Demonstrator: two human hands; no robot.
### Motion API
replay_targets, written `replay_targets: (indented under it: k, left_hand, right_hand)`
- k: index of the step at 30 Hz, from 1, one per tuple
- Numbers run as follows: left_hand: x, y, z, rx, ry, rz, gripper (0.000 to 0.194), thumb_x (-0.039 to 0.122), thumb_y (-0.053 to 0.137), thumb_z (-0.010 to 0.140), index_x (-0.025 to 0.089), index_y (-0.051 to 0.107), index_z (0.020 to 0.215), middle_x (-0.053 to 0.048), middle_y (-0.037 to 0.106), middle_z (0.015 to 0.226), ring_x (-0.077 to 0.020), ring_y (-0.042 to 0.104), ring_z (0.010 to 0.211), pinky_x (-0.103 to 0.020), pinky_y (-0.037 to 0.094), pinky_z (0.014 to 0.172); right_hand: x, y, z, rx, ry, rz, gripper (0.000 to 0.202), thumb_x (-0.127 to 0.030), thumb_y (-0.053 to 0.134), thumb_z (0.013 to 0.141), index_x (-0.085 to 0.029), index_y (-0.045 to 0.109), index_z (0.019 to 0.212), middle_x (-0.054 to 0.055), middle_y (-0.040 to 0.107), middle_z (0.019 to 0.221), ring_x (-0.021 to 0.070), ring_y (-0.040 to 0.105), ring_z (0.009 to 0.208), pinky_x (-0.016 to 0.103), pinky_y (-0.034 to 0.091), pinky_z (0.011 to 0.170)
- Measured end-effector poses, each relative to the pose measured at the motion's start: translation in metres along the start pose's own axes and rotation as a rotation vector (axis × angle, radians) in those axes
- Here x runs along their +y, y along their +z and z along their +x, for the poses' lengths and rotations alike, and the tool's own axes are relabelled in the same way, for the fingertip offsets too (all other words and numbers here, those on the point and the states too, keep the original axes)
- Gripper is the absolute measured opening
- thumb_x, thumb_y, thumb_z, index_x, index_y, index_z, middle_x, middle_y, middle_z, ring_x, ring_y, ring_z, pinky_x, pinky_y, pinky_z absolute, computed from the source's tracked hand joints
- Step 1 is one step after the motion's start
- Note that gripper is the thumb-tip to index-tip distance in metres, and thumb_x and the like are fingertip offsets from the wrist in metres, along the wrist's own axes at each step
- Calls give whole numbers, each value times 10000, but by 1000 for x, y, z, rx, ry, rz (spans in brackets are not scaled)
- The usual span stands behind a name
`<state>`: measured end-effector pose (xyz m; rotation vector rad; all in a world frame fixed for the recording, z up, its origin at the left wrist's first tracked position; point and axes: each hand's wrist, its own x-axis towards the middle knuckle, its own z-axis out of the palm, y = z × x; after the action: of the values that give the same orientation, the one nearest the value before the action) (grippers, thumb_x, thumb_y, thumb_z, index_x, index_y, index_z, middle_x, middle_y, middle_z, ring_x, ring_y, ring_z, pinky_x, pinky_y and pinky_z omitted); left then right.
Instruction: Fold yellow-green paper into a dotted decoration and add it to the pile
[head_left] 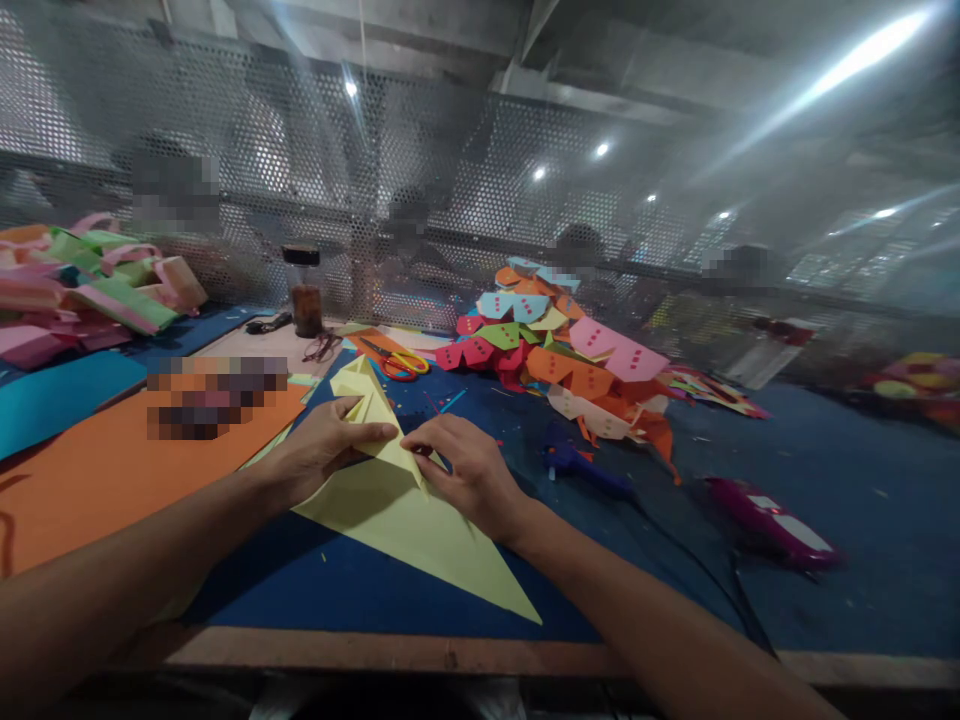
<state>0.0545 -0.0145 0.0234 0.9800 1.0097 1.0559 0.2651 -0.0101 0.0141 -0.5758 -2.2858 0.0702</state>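
A pale yellow sheet of paper, partly folded, lies near the table's front edge, one long point reaching toward the lower right. My left hand grips its folded upper part, thumb pressed on top. Close beside it on the right, my right hand pinches a narrow fold with thumb and fingertips. Beyond the hands are scissors with red and yellow handles. The undersides of the folds are hidden.
Orange sheets and a blue sheet lie left, below a pile of pink and green paper pieces. A jar stands behind. Folded paper shapes, a blue glue gun and a magenta device are right.
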Motion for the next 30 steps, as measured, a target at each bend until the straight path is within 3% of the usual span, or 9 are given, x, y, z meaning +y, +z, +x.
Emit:
replay_targets:
  k: [11,21,26,30]
  left_hand:
    - [-1,2,0,9,-30,-77,550,259,961,530,171,661,984,-34,750,804,-183,713,654,-278,577,637]
    - [-3,4,-3,-29,30,-27,401,278,941,570,195,648,831,-1,721,761,-152,678,628,-249,557,612]
    - [-4,4,-1,-4,28,-5,443,270,963,505,176,643,797,3,718,730,-134,659,598,-219,527,575]
    - [-8,2,2,-12,54,23,410,252,939,527,163,655,810,10,719,726,-122,649,594,-206,513,565]
  right_hand:
    - [1,0,-1,-32,-4,-44,92,-165,582,992,-204,654,1032,59,717,979,188,650,923,315,485,825]
    - [2,1,-1,-39,2,-23,148,-235,537,1036,-187,676,1020,76,720,970,193,651,927,321,485,840]
    - [3,5,0,-20,116,139,257,-400,565,1023,-190,675,924,58,699,899,178,641,860,298,483,795]
    - [0,7,2,-16,301,270,332,-490,587,995,-189,678,890,36,688,866,160,626,815,275,471,755]
